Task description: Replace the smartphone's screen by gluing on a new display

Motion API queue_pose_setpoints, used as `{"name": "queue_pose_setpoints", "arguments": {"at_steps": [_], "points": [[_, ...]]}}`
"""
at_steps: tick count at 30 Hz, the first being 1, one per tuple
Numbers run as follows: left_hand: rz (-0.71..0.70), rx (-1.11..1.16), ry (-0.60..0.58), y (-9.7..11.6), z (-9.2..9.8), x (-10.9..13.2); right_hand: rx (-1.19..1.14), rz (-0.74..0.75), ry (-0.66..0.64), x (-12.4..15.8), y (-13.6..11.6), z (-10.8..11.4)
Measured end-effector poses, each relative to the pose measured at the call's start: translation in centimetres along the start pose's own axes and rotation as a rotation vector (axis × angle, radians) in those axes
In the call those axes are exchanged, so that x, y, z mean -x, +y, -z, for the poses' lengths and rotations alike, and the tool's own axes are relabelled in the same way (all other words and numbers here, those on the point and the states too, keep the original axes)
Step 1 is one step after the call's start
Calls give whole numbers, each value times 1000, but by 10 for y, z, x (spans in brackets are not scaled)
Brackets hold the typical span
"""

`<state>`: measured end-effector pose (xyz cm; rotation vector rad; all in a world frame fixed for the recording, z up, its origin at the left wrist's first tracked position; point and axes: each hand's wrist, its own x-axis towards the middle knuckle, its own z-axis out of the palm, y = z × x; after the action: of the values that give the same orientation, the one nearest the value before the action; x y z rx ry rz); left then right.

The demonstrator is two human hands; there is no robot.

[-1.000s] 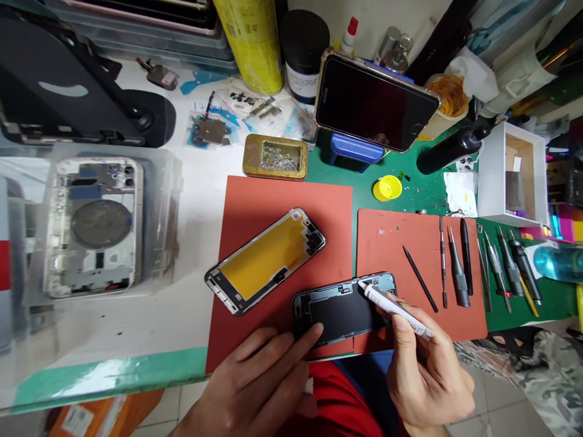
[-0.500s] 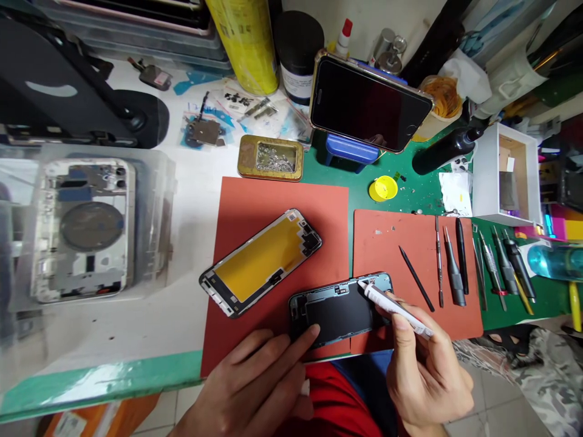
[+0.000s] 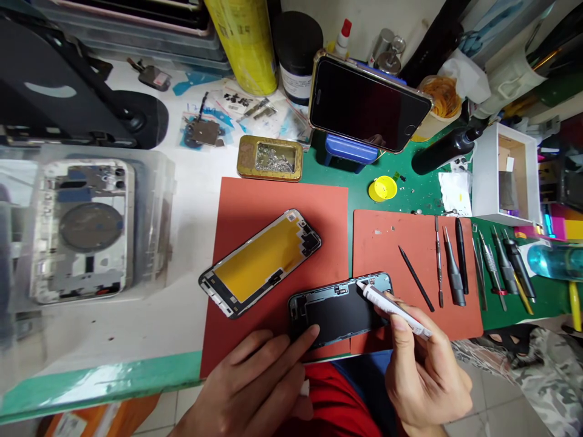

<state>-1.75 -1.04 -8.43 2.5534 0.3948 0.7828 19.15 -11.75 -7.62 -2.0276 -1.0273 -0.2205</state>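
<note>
An opened phone body (image 3: 344, 312) with a dark interior lies slightly slanted at the mat's front edge. My left hand (image 3: 259, 382) reaches in from below, its index fingertip resting on the phone's left part and its other fingers loosely bent. Something small and white shows beside those fingers, too small to name. My right hand (image 3: 423, 370) pinches a white glue tube (image 3: 396, 309) between thumb and fingers. The tube's nozzle points at the phone's upper rim, near its right end. Up and left of the phone body lies a detached phone screen (image 3: 259, 264) with a yellow back.
Red mats (image 3: 328, 209) cover part of the green and white bench. Thin tools, including a black stick (image 3: 416, 278), lie at right. Behind stand a phone (image 3: 368, 100) on a blue stand, a small tin (image 3: 269, 159) and a yellow cap (image 3: 382, 189). A phone housing (image 3: 84, 230) lies left.
The tube's nozzle has shifted very slightly left along the phone's upper rim, with my right hand following. My left hand and the phone body look still.
</note>
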Motion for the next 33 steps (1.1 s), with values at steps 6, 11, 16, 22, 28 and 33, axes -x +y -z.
{"name": "queue_pose_setpoints", "arguments": {"at_steps": [6, 11, 16, 22, 28, 33], "points": [[-16, 6, 4, -1, -1, 1, -23, -14, 10, 1, 3, 1], [-11, -3, 11, 0, 0, 1, 10, -19, 31, 1, 4, 1], [0, -4, -7, 0, 0, -1, -9, -24, 32, 2, 5, 1], [-7, 7, 13, -1, -2, 3, -13, -25, 26, 0, 4, 1], [-3, -5, 3, -1, -2, 2, -23, -15, 32, -2, 3, 1], [25, -16, -13, 0, -1, 2, 12, -8, 36, -7, 0, 1]]}}
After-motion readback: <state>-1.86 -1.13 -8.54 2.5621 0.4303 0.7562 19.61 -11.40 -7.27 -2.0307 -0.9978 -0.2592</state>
